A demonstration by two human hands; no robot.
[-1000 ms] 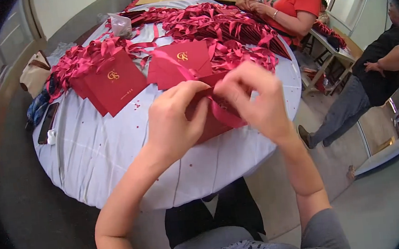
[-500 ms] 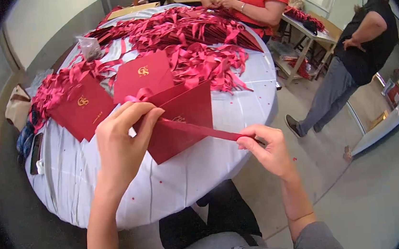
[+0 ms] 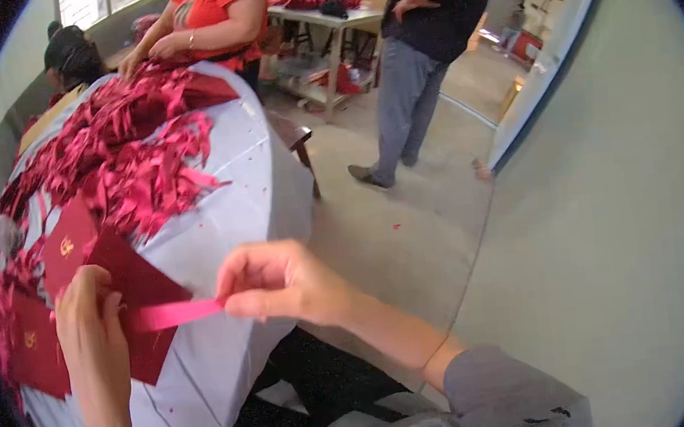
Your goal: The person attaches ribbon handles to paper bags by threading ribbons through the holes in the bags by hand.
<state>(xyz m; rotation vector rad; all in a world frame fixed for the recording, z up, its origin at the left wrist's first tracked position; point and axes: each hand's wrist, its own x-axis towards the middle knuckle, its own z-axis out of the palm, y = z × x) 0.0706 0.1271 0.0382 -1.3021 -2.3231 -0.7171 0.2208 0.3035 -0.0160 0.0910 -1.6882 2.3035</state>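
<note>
A dark red paper gift bag with gold print is at the table's near left, tilted, in front of my left hand. The fingers of that hand are closed at the bag, where a pink-red ribbon runs out; what exactly lies under them is partly hidden. My right hand pinches the ribbon's other end between thumb and fingertips, just past the table edge. The ribbon stretches nearly level between both hands. Two similar dark red bags, one farther away and one at the left, lie on the table.
A white-covered round table carries a large heap of red bags and ribbons. Behind it stands a person in a red shirt. Another person in dark clothes stands to the right, near a side table.
The view has swung to the right, so the table and bags sit farther left in the picture. Both hands still hold on, with the ribbon stretched between them.
</note>
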